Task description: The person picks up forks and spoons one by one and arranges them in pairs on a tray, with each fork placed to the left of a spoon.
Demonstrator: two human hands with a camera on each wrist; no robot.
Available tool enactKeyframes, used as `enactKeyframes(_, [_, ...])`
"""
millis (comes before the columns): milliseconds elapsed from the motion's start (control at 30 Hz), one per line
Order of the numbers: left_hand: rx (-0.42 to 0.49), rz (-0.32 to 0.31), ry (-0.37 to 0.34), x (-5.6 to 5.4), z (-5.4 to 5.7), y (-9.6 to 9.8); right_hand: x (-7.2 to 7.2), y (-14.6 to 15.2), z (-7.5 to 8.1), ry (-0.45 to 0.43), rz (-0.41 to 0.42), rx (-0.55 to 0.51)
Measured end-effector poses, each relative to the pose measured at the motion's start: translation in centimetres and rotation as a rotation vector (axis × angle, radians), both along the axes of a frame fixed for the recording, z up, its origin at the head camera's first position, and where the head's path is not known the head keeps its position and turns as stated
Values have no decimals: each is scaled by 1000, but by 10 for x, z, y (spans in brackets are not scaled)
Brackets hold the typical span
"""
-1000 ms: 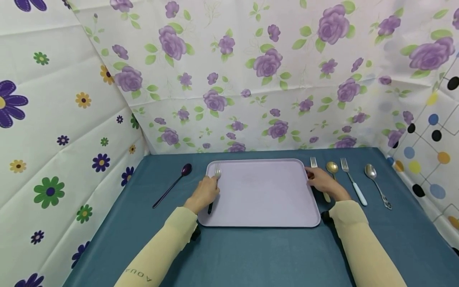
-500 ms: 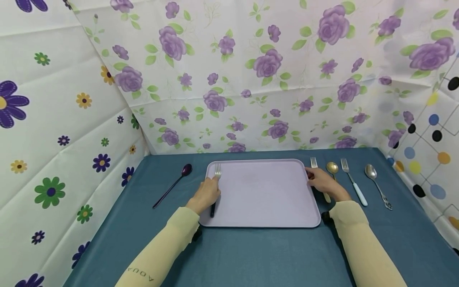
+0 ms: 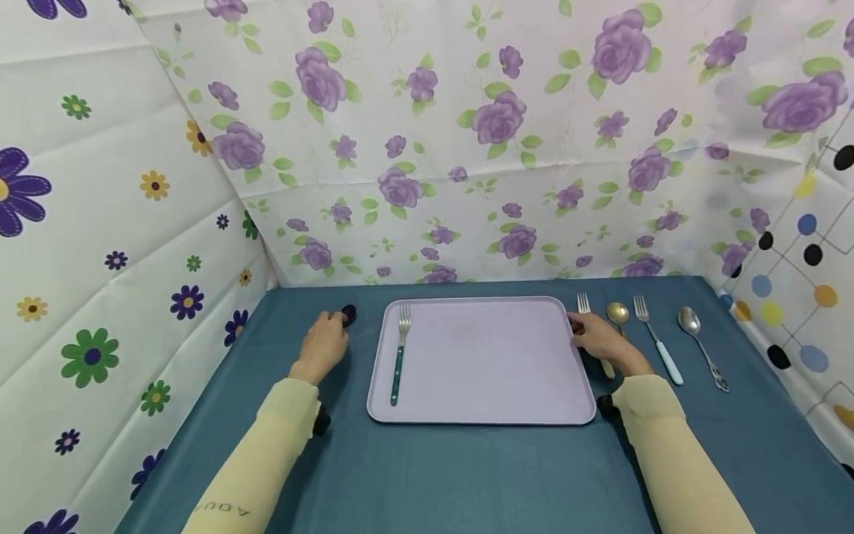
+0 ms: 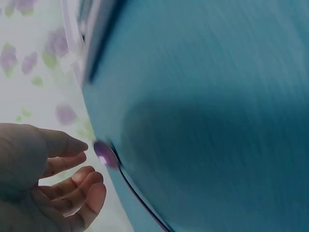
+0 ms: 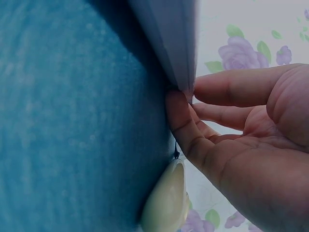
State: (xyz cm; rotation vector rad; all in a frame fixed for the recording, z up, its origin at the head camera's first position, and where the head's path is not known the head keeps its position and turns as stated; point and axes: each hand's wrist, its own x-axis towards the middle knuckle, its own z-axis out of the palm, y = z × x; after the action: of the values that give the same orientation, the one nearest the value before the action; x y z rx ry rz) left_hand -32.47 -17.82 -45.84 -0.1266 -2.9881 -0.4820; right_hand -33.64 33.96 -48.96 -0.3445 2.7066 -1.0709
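My left hand (image 3: 322, 347) hovers over the dark purple spoon (image 3: 349, 315), hiding most of its handle in the head view. In the left wrist view its loosely bent fingers (image 4: 91, 198) hold nothing, and the purple spoon (image 4: 107, 154) lies beyond them on the cloth. A green-handled fork (image 3: 397, 367) lies on the left side of the pale lilac tray (image 3: 487, 363), tines away from me. My right hand (image 3: 603, 341) pinches the tray's right rim between thumb and fingers, as the right wrist view shows. Under that hand, a pale-handled fork (image 3: 583, 302) is partly hidden.
Right of the tray lie a gold spoon (image 3: 617, 312), partly covered by my right hand, a fork with a light blue handle (image 3: 667, 360) and a silver spoon (image 3: 690, 320) with an ornate handle. A flowered backdrop (image 3: 454, 148) rises behind the blue cloth (image 3: 480, 475).
My left hand has let go of the green-handled fork, leaving it on the tray, and has moved left over the purple spoon. The right hand stays at the tray's rim.
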Motion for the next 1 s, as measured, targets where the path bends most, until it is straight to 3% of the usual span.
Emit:
enactKeyframes(200, [-6, 4, 0, -1, -5, -22, 5, 3, 0, 1, -3, -8])
enactKeyframes(633, [-25, -3, -2, -6, -1, -23, -3, 7, 1, -6, -11, -16])
enactKeyframes(1000, [-47, -44, -25, -5, -11, -33, -1, 1, -1, -13, -10, -23])
